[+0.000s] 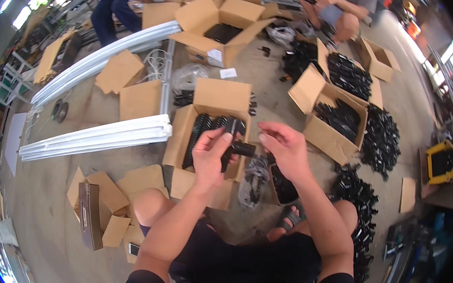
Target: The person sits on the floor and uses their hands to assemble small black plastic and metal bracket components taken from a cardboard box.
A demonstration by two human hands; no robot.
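Observation:
My left hand is closed round a black T-shaped pipe fitting, one arm of which points right. It is held above an open cardboard box in front of me. Rows of similar black parts lie in that box. My right hand hovers just right of the fitting, apart from it. Its thumb and forefinger are bent toward each other; anything small between them is too small to make out. Beneath the right hand are a clear plastic bag of dark parts and a small box of black pieces.
At right stands an open box of black parts, with loose piles beside it. Long white metal profiles lie at left. Another open box is farther back. Two people are across the work area. A phone lies lower left.

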